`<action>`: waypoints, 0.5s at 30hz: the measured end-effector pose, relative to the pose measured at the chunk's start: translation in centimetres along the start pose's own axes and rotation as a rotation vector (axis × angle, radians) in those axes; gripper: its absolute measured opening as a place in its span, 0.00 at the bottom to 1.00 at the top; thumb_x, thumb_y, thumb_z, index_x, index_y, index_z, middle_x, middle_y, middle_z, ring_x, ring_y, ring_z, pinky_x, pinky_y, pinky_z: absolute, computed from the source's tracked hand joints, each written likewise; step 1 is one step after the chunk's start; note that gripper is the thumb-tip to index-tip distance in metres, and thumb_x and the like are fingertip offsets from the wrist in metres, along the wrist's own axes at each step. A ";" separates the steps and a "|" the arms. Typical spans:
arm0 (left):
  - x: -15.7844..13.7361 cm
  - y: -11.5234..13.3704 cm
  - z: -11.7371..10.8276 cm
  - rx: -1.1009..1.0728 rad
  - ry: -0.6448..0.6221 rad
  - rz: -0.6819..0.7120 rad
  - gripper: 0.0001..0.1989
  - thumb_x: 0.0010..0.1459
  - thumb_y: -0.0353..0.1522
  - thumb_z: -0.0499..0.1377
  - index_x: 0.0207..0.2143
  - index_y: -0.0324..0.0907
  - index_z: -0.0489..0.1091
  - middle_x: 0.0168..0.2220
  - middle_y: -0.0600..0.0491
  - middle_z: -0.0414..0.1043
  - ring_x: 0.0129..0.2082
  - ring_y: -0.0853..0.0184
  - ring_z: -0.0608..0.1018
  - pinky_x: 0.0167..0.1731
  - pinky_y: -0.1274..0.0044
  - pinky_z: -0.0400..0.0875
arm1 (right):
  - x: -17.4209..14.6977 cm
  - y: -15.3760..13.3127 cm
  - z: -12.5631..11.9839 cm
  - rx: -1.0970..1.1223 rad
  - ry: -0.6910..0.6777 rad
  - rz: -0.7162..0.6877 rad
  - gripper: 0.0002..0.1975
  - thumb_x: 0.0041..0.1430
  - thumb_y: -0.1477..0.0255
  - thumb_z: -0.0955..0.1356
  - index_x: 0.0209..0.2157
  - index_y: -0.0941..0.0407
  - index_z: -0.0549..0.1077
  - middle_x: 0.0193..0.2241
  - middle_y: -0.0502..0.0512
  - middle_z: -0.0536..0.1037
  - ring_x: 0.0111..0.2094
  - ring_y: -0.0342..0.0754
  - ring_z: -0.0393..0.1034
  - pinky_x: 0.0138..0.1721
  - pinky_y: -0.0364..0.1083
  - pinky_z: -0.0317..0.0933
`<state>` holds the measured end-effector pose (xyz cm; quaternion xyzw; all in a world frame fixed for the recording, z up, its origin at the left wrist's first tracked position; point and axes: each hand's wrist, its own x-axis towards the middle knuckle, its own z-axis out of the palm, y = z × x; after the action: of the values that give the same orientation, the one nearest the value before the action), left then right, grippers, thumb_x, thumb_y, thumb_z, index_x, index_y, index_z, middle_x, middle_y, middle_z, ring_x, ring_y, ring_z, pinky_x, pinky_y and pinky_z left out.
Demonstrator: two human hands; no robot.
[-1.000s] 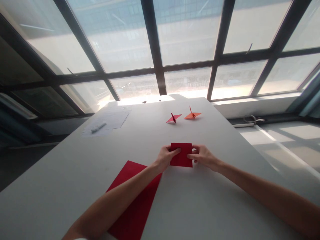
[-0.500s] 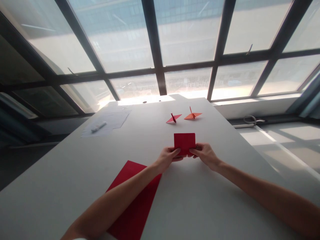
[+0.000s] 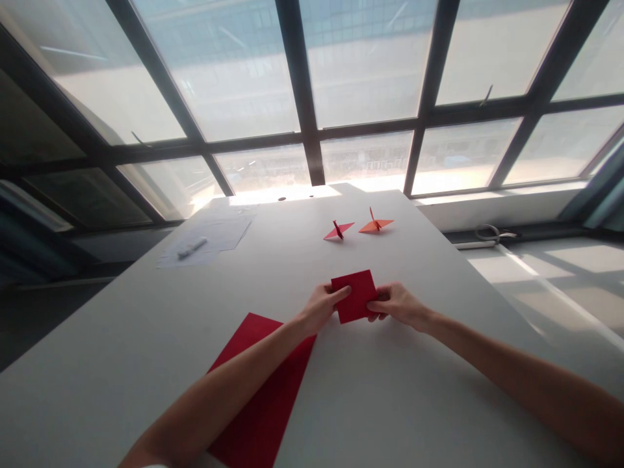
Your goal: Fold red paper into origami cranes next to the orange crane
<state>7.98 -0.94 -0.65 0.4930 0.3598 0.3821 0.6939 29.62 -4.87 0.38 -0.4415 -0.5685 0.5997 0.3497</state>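
A small red square of folded paper [image 3: 357, 296] is held between my two hands above the white table [image 3: 419, 390], tilted a little. My left hand [image 3: 324, 305] pinches its left edge, thumb on top. At the lower right edge, my right hand [image 3: 394, 305] grips it between thumb and fingers; the fingers underneath are partly hidden. Beneath my left forearm lies a larger red sheet of paper [image 3: 283, 383], partly covered by the arm. Beyond my hands stand a red paper crane [image 3: 338, 231] and an orange paper crane [image 3: 377, 225], side by side.
White paper sheets [image 3: 227, 233] lie at the far left of the table, with a whitish pen-like object [image 3: 192, 247] on them. Large windows with dark frames [image 3: 307, 84] rise behind the table. A coiled cable [image 3: 487, 234] sits off to the right.
The small folded red paper has turned counterclockwise, from level to tilted, and shifted slightly left and nearer. My left thumb lies higher on it; my right hand holds its lower right edge.
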 end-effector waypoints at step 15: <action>0.0 0.3 0.1 0.073 0.076 0.072 0.19 0.47 0.41 0.71 0.37 0.35 0.79 0.34 0.45 0.81 0.31 0.63 0.80 0.33 0.75 0.73 | 0.1 -0.4 0.5 0.010 0.030 -0.055 0.21 0.53 0.60 0.73 0.45 0.58 0.78 0.40 0.59 0.82 0.38 0.53 0.77 0.35 0.46 0.69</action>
<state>8.00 -0.91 -0.39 0.5156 0.3817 0.4122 0.6470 29.10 -4.96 0.74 -0.4328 -0.5722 0.5859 0.3768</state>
